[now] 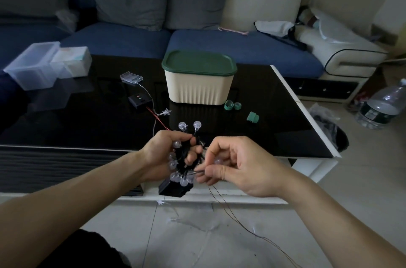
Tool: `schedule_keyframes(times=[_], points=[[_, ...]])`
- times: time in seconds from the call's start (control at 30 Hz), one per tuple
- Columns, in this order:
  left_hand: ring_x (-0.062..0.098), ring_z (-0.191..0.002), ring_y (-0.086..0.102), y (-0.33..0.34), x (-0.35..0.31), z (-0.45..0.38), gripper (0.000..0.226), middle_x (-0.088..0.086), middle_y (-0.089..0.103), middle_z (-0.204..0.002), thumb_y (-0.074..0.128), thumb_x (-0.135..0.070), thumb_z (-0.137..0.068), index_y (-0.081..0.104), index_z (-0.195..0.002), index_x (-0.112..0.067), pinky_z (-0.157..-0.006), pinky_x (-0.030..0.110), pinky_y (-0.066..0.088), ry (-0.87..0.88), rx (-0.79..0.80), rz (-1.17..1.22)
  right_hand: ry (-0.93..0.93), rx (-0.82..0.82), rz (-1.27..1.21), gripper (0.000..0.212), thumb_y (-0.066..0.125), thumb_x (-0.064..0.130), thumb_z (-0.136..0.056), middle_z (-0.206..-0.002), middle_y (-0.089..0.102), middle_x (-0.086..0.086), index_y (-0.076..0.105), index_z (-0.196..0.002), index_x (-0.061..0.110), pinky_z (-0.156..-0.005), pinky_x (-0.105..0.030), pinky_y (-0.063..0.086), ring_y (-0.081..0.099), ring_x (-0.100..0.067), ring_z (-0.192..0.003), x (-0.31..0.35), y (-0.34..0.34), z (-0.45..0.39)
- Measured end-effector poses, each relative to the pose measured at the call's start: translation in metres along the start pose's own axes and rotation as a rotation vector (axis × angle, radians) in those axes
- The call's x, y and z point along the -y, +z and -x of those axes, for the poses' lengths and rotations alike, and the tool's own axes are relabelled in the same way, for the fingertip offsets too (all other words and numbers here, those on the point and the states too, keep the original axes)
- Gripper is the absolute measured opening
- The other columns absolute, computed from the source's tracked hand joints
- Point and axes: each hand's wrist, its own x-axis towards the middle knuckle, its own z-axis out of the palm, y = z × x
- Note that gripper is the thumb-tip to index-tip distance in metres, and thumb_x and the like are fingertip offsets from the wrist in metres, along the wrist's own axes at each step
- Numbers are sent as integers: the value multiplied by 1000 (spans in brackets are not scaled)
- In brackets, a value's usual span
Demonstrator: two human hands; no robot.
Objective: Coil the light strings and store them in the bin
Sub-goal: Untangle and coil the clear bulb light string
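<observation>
My left hand [167, 153] grips a bundled light string [182, 169] of black wire and clear round bulbs, just in front of the table's near edge. A black battery box [174, 189] hangs under the bundle. My right hand [232, 164] pinches the black wire at the bundle's lower right. A thin dark wire [237, 221] trails from my right hand down to the floor. The cream bin [197, 87] with its green lid on stands at the middle of the black table [87, 125]. A second string with a star light [166, 112], a clear battery case [131, 77] and a black box [140, 100] lies left of the bin.
Green tape rolls [232, 105] and a green cap [253, 117] lie right of the bin. Clear plastic boxes [37, 65] sit at the table's far left. A blue sofa [219, 48] runs behind. A water bottle [382, 107] stands on the floor at right. Star lights lie on the floor tiles [186, 221].
</observation>
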Motion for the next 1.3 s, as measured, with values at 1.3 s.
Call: schedule_keyframes(times=[1.3], points=[[22,-44,42,18,13,7,29,7,36,-56,56,-37,-82,57,-69,-10,-51,31,34,23,141,-492,-104,-303,540,81,83,18,-76,-140,39,12,42,-144,33,-113,-33,39,38,-8,-133,-19,5,-20]])
